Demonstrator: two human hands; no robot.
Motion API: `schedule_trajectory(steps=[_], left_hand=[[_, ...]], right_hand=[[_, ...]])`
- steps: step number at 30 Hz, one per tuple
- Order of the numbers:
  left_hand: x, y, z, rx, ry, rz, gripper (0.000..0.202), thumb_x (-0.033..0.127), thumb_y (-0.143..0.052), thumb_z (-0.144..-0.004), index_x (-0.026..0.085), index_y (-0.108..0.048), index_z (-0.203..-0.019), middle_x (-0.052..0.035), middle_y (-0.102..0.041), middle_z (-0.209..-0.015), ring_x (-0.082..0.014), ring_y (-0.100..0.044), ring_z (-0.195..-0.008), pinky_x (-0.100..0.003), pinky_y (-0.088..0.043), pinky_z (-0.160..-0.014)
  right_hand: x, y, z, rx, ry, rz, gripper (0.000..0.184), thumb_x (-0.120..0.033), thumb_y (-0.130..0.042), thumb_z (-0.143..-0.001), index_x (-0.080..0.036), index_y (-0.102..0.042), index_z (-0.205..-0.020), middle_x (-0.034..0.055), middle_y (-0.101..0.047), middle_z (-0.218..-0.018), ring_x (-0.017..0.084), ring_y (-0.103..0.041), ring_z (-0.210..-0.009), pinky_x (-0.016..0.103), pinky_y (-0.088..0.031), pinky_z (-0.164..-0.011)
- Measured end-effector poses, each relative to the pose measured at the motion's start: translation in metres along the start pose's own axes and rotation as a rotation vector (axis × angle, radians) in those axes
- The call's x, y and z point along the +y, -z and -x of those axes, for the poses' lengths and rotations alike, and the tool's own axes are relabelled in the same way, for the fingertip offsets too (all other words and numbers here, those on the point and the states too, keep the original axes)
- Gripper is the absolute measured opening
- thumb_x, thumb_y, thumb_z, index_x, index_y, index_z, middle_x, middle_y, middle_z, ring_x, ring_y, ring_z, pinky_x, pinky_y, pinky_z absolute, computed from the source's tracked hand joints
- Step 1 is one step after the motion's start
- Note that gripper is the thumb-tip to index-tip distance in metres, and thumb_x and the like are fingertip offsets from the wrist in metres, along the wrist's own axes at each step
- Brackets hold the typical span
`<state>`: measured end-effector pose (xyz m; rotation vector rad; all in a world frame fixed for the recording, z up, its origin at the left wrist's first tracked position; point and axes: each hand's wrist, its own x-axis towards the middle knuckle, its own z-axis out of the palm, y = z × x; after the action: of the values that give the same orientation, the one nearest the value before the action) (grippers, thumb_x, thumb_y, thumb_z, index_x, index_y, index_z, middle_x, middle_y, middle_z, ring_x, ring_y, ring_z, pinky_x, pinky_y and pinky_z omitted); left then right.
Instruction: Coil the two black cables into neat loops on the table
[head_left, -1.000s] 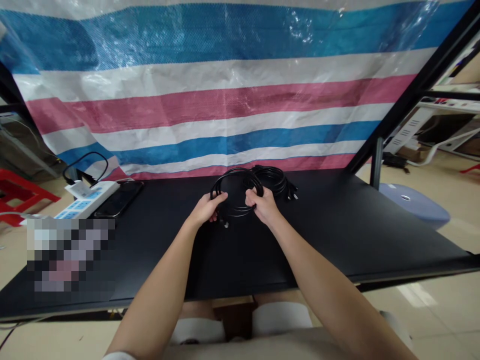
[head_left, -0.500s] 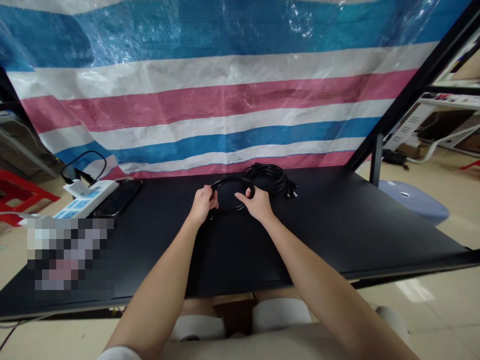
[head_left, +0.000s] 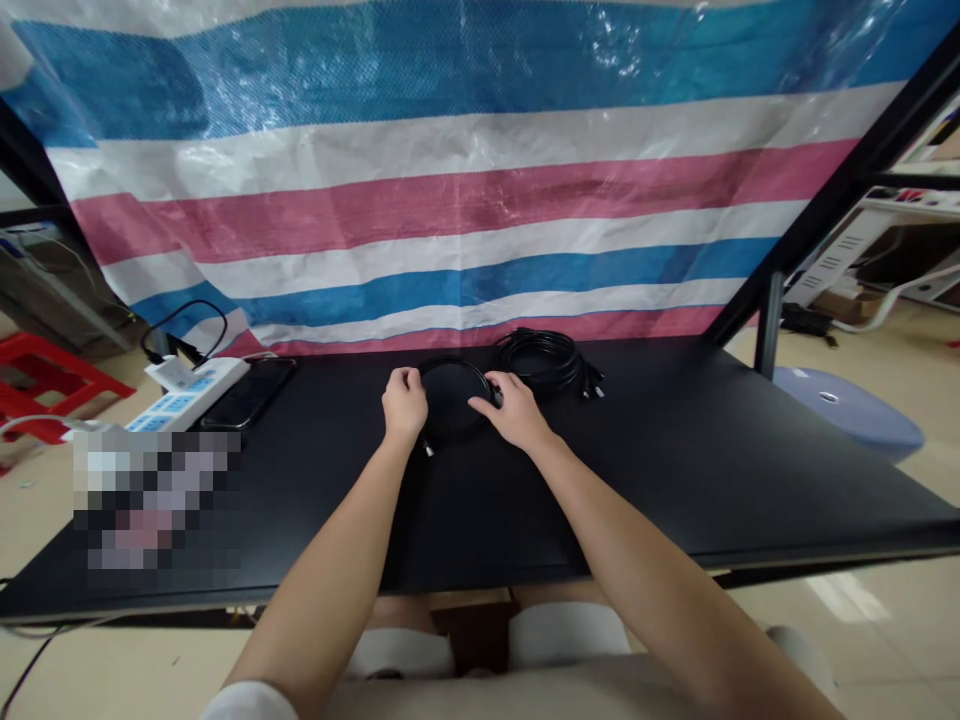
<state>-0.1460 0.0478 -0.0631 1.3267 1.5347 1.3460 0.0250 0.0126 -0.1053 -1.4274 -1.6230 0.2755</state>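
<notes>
We're watching the left hand (head_left: 405,402) clenching the left edge of the black cable coil (head_left: 450,398) while the half-open right hand (head_left: 516,410) is pressing its right edge, a second coil (head_left: 536,360) lying just beyond.

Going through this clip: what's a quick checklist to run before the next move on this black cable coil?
Left hand on the coil's left edge: ok.
Right hand on the coil's right edge: ok.
Black cable coil lying flat on the black desk: ok.
Cable connector tucked into the coil: not ok, it sticks out below the left hand.
Coil fastened with a tie: cannot tell.
Second black cable coil apart from the first: cannot tell, they lie very close.
</notes>
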Motion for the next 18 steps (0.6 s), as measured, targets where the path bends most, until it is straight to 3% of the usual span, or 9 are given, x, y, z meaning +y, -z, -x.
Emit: schedule_trajectory(steps=[2, 5, 9, 12, 15, 18], left_hand=[[0.000, 0.005, -0.001, 0.059, -0.043, -0.183, 0.015, 0.021, -0.052, -0.084, 0.023, -0.054, -0.069, -0.0015, -0.057, -0.058, -0.0215, -0.061, -0.065, -0.031, -0.044, -0.067], [0.003, 0.009, -0.002, 0.042, -0.045, -0.395, 0.015, 0.022, -0.048, -0.085, 0.022, -0.060, -0.076, -0.0088, -0.066, -0.072, -0.0292, -0.065, -0.083, -0.040, -0.044, -0.081], [0.006, 0.008, 0.000, -0.037, -0.015, -0.680, 0.025, 0.020, -0.043, -0.087, 0.020, -0.068, -0.091, -0.0159, -0.068, -0.104, -0.0346, -0.060, -0.108, -0.049, -0.042, -0.093], [0.007, 0.008, 0.002, -0.089, -0.071, -0.763, 0.035, 0.024, -0.045, -0.087, 0.017, -0.066, -0.114, -0.0170, -0.057, -0.128, -0.0320, -0.053, -0.121, -0.045, -0.043, -0.099], [0.009, 0.012, 0.003, -0.279, -0.184, -0.801, 0.052, 0.035, -0.052, -0.084, 0.015, -0.053, -0.133, -0.0165, -0.051, -0.137, -0.0297, -0.050, -0.126, -0.040, -0.039, -0.105], [0.009, 0.017, 0.004, -0.472, -0.257, -0.913, 0.068, 0.051, -0.061, -0.077, 0.017, -0.051, -0.135, -0.0171, -0.043, -0.146, -0.0350, -0.037, -0.137, -0.049, -0.028, -0.112]], right_hand=[[-0.003, 0.001, 0.002, -0.143, 0.040, 0.061, 0.066, -0.053, -0.073, -0.067, -0.025, -0.055, -0.124, 0.0131, -0.060, -0.120, 0.030, -0.057, -0.112, 0.046, -0.046, -0.093], [-0.008, 0.003, 0.004, -0.296, 0.091, 0.174, 0.097, -0.060, -0.079, -0.057, -0.024, -0.044, -0.139, 0.0162, -0.054, -0.132, 0.035, -0.050, -0.121, 0.051, -0.041, -0.100], [-0.016, 0.004, 0.004, -0.361, 0.066, 0.319, 0.086, -0.067, -0.068, -0.068, -0.024, -0.046, -0.139, 0.0158, -0.057, -0.130, 0.036, -0.048, -0.119, 0.054, -0.039, -0.099], [-0.022, 0.004, 0.003, -0.363, 0.030, 0.395, 0.084, -0.068, -0.063, -0.071, -0.021, -0.047, -0.139, 0.0160, -0.057, -0.131, 0.036, -0.047, -0.121, 0.053, -0.038, -0.099], [-0.021, 0.003, 0.002, -0.320, 0.006, 0.415, 0.079, -0.064, -0.063, -0.074, -0.019, -0.048, -0.137, 0.0163, -0.058, -0.130, 0.036, -0.048, -0.120, 0.052, -0.040, -0.098], [-0.014, 0.001, 0.001, -0.219, -0.015, 0.394, 0.066, -0.056, -0.062, -0.078, -0.016, -0.055, -0.130, 0.0169, -0.062, -0.123, 0.035, -0.053, -0.115, 0.051, -0.043, -0.096]])
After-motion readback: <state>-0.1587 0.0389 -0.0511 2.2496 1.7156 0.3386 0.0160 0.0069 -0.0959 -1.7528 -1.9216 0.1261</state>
